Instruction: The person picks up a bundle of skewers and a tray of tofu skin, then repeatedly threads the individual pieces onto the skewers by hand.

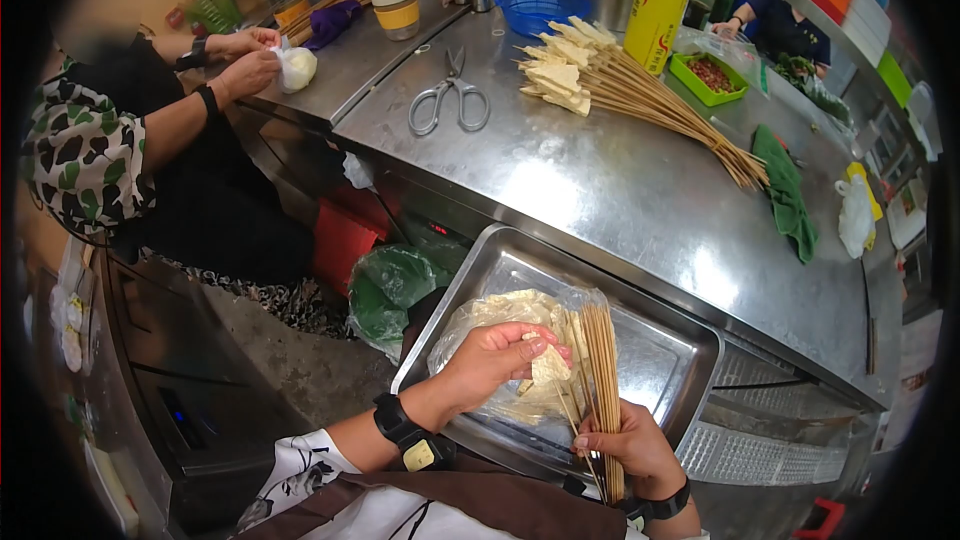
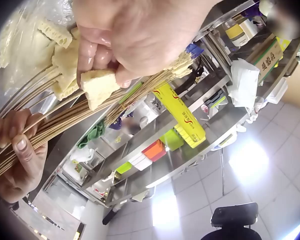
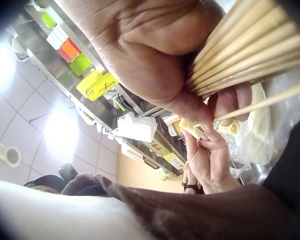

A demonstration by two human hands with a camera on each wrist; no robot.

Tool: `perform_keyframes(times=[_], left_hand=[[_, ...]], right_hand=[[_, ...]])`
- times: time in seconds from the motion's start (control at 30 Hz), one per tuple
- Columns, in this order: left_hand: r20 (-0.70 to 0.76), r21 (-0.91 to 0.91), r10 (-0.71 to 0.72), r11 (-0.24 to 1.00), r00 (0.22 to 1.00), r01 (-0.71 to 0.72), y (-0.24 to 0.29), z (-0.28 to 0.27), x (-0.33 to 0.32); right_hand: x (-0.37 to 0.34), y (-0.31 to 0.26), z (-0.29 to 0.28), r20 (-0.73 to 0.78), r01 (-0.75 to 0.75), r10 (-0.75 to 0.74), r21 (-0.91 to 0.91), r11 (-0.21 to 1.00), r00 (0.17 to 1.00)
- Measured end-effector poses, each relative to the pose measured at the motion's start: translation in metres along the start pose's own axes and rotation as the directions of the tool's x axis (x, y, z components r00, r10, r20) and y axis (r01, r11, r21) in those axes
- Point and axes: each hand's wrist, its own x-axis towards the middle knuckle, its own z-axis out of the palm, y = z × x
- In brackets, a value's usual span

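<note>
"State the position of the tofu slice (image 1: 549, 368)."

"Pinched in the left hand (image 1: 497, 358), above the steel tray (image 1: 660, 350) (tofu is my judgement, from its pale, spongy face)."

"And the right hand (image 1: 640, 448)?"

"It grips a bundle of bamboo skewers (image 1: 600, 360) and pinches a single skewer (image 3: 270, 102) that stands apart from them."

"Which relation governs the next move?"

"The single skewer's long axis, I judge. In the head view it runs from the right hand forward and slightly left, to the slice's near edge. The slice therefore lies ahead of the right hand, and a push along that axis appears called for."

"Is the slice pierced?"

"I cannot tell; tip and edge meet closely."
</note>
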Motion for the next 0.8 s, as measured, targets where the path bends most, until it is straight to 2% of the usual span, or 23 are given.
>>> perform_keyframes(times=[0.2, 0.37, 0.47, 0.53, 0.57, 0.63, 0.67, 0.7, 0.73, 0.77, 0.8], left_hand=[[0.017, 0.087, -0.032, 0.996, 0.999, 0.030, -0.009, 0.003, -0.002], [0.014, 0.040, -0.055, 0.998, 0.998, 0.054, -0.010, 0.005, -0.001], [-0.014, 0.072, -0.058, 0.996, 0.998, 0.058, -0.004, 0.007, -0.001], [-0.019, 0.111, -0.060, 0.992, 0.998, 0.061, 0.001, 0.005, 0.000], [-0.035, 0.171, -0.073, 0.982, 0.997, 0.077, 0.002, 0.005, 0.001], [-0.054, 0.224, -0.100, 0.968, 0.994, 0.109, -0.001, 0.002, 0.002], [-0.066, 0.233, -0.081, 0.968, 0.995, 0.094, -0.004, 0.000, 0.003], [-0.077, 0.244, -0.061, 0.966, 0.995, 0.079, -0.006, -0.001, 0.004], [-0.077, 0.245, -0.071, 0.966, 0.995, 0.088, -0.006, -0.002, 0.004], [-0.099, 0.235, 0.026, 0.972, 0.995, -0.002, -0.006, -0.003, 0.003], [-0.124, 0.227, 0.120, 0.970, 0.985, -0.089, -0.007, -0.004, 0.002]], right_hand=[[-0.001, -0.001, 0.001, -0.018, -0.010, 0.010, -0.047, 0.999, 1.000], [-0.004, -0.003, 0.001, -0.028, -0.001, 0.000, -0.057, 0.998, 1.000], [-0.008, -0.003, 0.005, -0.053, 0.002, 0.001, 0.051, 0.999, 0.999], [-0.010, -0.004, 0.006, -0.081, 0.096, -0.093, 0.039, 0.995, 0.992], [-0.008, -0.001, 0.003, -0.077, 0.090, -0.086, 0.043, 0.995, 0.993], [-0.007, 0.007, -0.003, -0.073, 0.227, -0.244, -0.183, 0.956, 0.967], [-0.011, -0.001, 0.002, -0.080, 0.151, -0.164, -0.152, 0.977, 0.983], [-0.011, -0.003, 0.001, -0.083, 0.142, -0.155, -0.146, 0.979, 0.984], [-0.011, -0.005, -0.001, -0.046, 0.030, -0.030, -0.002, 1.000, 0.998], [-0.011, -0.005, -0.002, 0.009, -0.089, 0.089, 0.138, 0.986, 0.996], [-0.010, -0.006, -0.001, 0.016, -0.066, 0.065, 0.161, 0.985, 0.998]])
